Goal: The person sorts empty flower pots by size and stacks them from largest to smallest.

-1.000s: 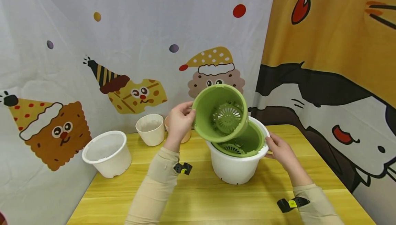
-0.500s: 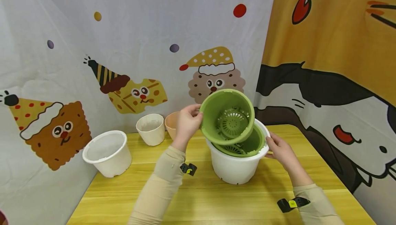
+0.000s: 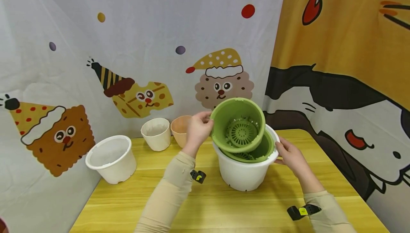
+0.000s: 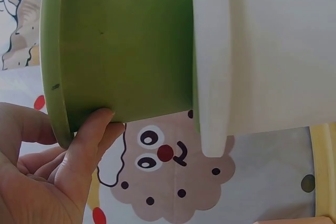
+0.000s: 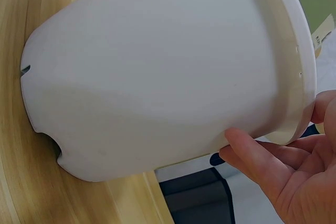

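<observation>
A green plastic flower pot [image 3: 221, 126] with a slotted base is tilted toward me, its lower part inside the opening of the pots below. My left hand [image 3: 199, 129] pinches its rim at the left, thumb and fingers on either side, as the left wrist view shows. Under it a second green pot [image 3: 268, 145] sits inside a large white flower pot [image 3: 241, 174] that stands on the table. My right hand [image 3: 292, 154] grips the white pot's rim at the right; in the right wrist view the fingers [image 5: 252, 153] lie under the rim.
Another white pot [image 3: 120, 165] stands at the table's left. A cream pot [image 3: 157, 138] and a peach pot [image 3: 180, 129] stand along the back. Behind the wooden table [image 3: 205, 204] hangs a printed curtain [image 3: 141, 22].
My left hand has moved right and slightly down with the green pot, lowering it further into the stack. The peach pot shows more fully. My right hand keeps its hold.
</observation>
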Action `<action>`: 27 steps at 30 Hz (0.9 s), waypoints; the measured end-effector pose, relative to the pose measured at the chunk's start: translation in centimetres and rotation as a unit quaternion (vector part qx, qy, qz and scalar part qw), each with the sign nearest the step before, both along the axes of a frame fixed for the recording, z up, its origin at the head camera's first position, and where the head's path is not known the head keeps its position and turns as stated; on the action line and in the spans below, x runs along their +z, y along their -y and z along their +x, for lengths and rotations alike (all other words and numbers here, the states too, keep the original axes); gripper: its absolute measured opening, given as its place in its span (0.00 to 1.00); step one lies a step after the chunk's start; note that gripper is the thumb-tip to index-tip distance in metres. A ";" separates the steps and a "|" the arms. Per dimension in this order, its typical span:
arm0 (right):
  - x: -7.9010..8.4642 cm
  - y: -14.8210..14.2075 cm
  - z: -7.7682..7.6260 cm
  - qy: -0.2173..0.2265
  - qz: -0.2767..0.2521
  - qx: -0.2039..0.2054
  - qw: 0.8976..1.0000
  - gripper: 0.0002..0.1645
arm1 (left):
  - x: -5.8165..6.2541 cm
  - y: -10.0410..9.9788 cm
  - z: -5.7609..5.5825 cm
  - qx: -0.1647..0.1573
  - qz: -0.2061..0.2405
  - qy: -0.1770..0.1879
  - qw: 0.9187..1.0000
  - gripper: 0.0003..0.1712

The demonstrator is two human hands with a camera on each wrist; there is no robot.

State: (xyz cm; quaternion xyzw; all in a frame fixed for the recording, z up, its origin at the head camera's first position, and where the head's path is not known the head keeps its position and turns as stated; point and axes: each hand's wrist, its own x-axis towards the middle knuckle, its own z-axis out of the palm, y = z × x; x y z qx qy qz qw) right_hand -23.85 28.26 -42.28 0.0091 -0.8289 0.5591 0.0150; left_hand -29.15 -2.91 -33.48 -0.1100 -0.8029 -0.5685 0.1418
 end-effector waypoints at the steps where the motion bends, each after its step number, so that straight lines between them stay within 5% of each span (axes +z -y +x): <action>1: 0.0 0.0 0.0 0.000 0.000 0.000 1.000 0.38 | -0.1 0.0 0.0 0.002 -0.004 -0.002 1.000 0.16; 16: 0.1 0.1 0.1 0.003 0.005 0.001 1.000 0.39 | -0.7 -0.4 -0.3 0.001 -0.047 -0.016 0.999 0.15; 27: 0.1 0.0 0.2 0.008 0.001 0.008 1.000 0.39 | -0.7 -1.0 -0.6 0.003 -0.070 0.006 0.998 0.16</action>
